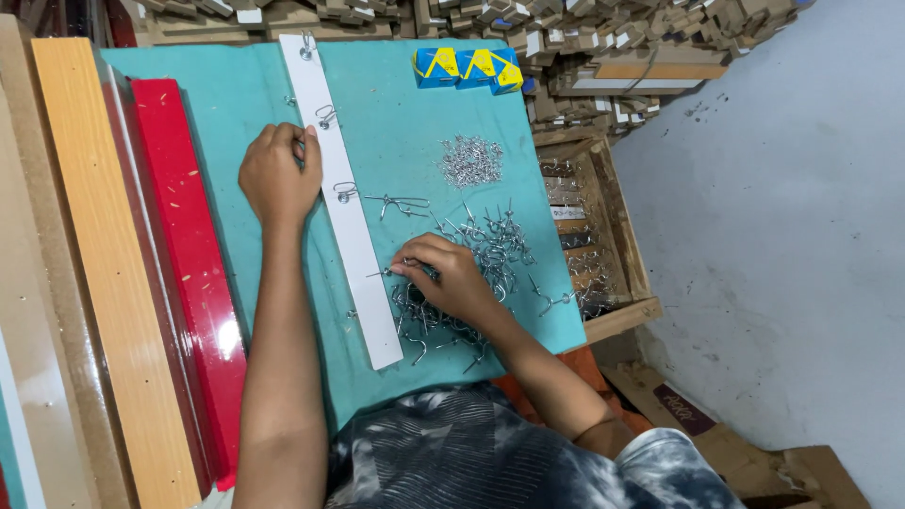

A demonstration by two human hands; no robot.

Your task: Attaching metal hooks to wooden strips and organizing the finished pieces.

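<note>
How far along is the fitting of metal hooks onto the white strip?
Done: three hooks sit on the white strip's far half. In hand: the right hand picks from the hook pile while the left hand steadies the strip. Left: the near half looks mostly bare.

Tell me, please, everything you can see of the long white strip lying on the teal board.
The white strip is a long, narrow, flat board with a smooth, laminate-like face. It lies flat on the teal board, running lengthwise away from the person. Several small metal hooks sit spaced along it. The left hand rests against its left edge near the middle hooks; the right hand pinches a loose hook just right of it, beside a pile of loose hooks.
</note>
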